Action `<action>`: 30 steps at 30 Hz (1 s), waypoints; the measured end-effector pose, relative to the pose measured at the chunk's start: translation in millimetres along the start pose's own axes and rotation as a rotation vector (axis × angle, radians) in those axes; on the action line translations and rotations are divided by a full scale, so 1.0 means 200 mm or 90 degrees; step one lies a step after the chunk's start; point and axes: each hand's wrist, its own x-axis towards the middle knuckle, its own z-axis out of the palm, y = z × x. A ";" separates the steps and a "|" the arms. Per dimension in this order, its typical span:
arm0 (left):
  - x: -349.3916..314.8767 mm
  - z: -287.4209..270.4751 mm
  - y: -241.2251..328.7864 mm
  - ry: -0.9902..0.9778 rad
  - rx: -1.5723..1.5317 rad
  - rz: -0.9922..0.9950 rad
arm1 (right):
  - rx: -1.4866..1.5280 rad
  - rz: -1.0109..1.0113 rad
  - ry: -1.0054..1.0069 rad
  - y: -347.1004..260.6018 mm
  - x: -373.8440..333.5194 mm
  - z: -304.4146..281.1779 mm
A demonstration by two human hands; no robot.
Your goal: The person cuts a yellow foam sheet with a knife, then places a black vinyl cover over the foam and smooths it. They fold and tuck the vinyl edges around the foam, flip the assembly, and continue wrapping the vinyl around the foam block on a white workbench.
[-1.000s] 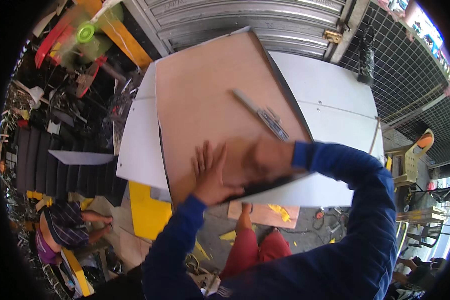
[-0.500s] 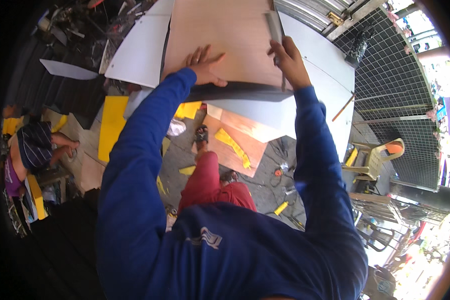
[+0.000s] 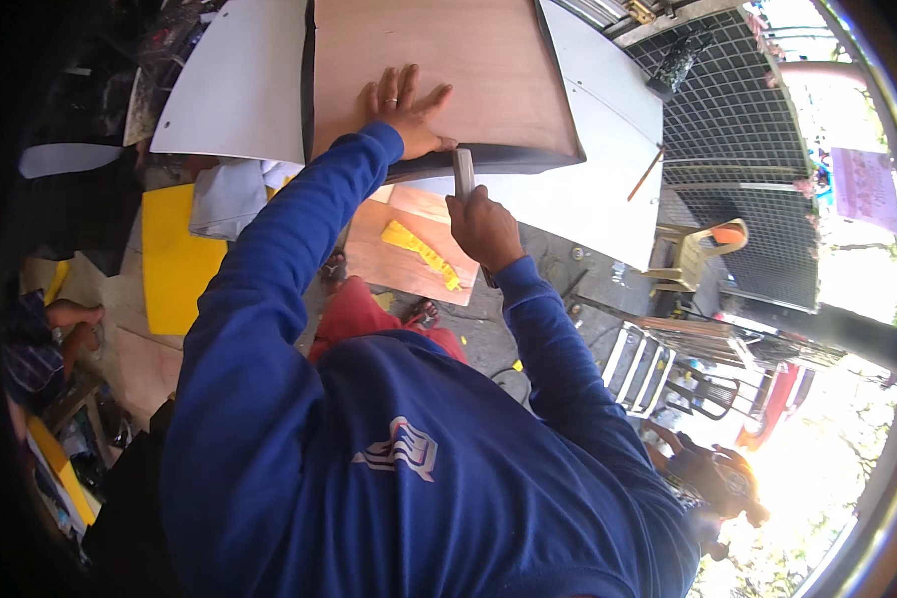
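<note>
A tan plywood panel (image 3: 468, 55) lies before me, with black sheet material (image 3: 533, 157) showing along its sides and folded at the near edge. My left hand (image 3: 407, 118) rests on the panel's near left part, fingers spread and thumb close to the black edge. Closed around a long, narrow grey tool (image 3: 463, 171), my right hand (image 3: 485, 231) is just short of the near edge. The tool's far end meets or overlaps the black border beside my left thumb; whether it presses there I cannot tell. My fingers hide much of its lower part.
White boards (image 3: 608, 149) lie under and beside the panel. On the floor are a plywood piece (image 3: 369, 249), a yellow strip (image 3: 419, 252) and a yellow sheet (image 3: 179, 269). A plastic chair (image 3: 690, 254) stands right. One person (image 3: 713, 478) is at lower right, another's legs (image 3: 75, 329) at left.
My right hand has brought the grey tool from the panel's right side to its near edge, close to my left hand. The left hand stays on the panel. My view has shifted.
</note>
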 end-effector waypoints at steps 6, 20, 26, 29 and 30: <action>-0.15 -0.39 0.24 0.055 -0.382 0.200 | -0.117 0.040 -0.149 -0.04 0.02 -0.07; 0.14 -0.34 -0.19 0.593 -0.369 0.134 | 0.776 0.236 0.085 0.04 0.04 0.08; 0.00 0.09 -0.30 0.435 -0.127 -0.348 | 0.763 0.141 0.175 0.22 0.21 0.11; -0.09 0.23 0.02 0.494 -0.157 -0.469 | 0.652 0.171 0.154 0.53 0.24 0.02; -0.12 0.24 0.16 0.504 -0.241 -0.508 | 0.584 0.110 0.185 0.63 0.23 -0.02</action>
